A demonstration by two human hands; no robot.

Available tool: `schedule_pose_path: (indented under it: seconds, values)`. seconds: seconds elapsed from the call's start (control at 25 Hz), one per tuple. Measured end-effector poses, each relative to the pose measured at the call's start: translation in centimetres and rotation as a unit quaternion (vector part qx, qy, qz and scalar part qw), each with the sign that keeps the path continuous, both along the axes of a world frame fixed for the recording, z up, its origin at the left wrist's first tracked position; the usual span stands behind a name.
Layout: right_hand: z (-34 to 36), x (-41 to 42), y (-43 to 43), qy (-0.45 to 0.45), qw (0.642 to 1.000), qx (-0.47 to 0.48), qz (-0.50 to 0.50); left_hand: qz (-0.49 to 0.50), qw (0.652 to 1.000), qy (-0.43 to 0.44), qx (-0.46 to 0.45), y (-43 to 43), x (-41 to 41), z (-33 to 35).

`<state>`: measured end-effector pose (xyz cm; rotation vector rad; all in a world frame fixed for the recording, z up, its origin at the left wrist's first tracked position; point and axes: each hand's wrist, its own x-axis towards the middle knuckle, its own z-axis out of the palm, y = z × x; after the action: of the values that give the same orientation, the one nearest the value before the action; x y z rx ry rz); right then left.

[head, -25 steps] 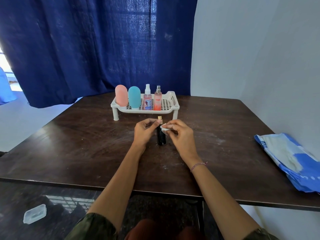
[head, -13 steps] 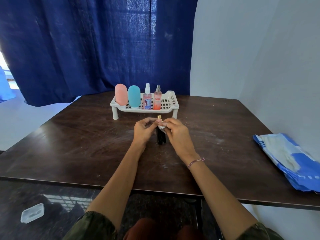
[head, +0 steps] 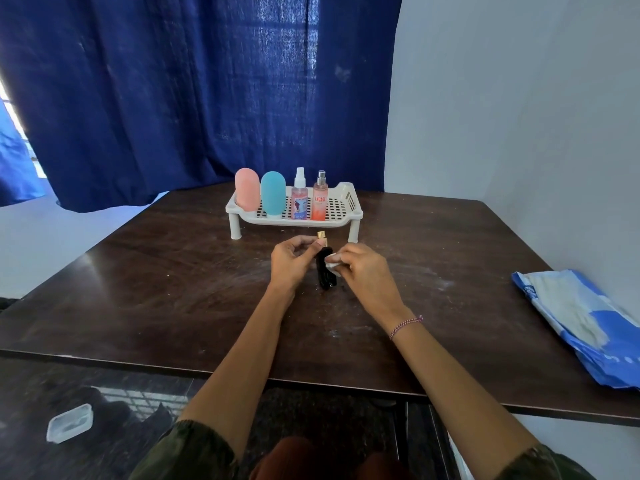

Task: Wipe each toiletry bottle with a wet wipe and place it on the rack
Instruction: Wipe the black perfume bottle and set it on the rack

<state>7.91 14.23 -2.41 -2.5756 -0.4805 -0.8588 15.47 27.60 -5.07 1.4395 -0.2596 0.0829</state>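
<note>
Head view: the black bottle (head: 325, 273) stands in the middle of the bench (head: 173, 289), just in front of the rack (head: 350, 202), and its base seems to rest on the wood. The left hand (head: 291, 259) pinches it high up, at the neck under the gold cap (head: 321, 234). The right hand (head: 363, 271) is curled round a small white wipe (head: 332, 260) and presses it against the bottle's upper right side.

On the rack stand a pink bottle (head: 247, 188), a teal bottle (head: 273, 192) and two slim sprays (head: 299, 199), close together in a row. The right end is free. A blue pack (head: 581, 317) lies well apart at the bench's right edge.

The wipe is likely the weak point. The bottle is narrow and held only near the top, so a sideways rub could kick the base out and tip it. A wet, glossy body may also slip through a light pinch on the lift. A pull on the cap rather than the neck might loosen it. On the way to the free slot, the hand passes just beside the orange spray. A brush there could topple it into its neighbours. The perforated floor may leave a small base unsteady.
</note>
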Motion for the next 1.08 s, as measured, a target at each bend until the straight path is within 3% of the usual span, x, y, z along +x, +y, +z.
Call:
schedule_pose_path:
  seconds: [0.16,0.4,0.64,0.92,1.08]
  values:
    - [-1.4,-1.1,-0.8,0.071,0.997,-0.035,0.01,0.009,1.0,-0.003,0.01,-0.2,0.0,0.1]
    - [0.3,-0.1,-0.1,0.029,1.0,0.002,0.0,0.002,1.0,-0.011,0.023,-0.1,-0.3,0.2]
    - [-1.4,-1.2,0.2,0.097,0.993,-0.043,0.043,0.004,1.0,-0.014,0.027,-0.1,-0.2,0.2]
    - [1.7,0.3,-0.6,0.004,1.0,0.009,-0.001,-0.021,0.999,-0.029,0.033,-0.1,-0.5,0.4]
    - [1.1,0.3,-0.3,0.019,0.999,-0.026,0.015,-0.013,0.999,-0.022,0.03,0.0,-0.4,0.3]
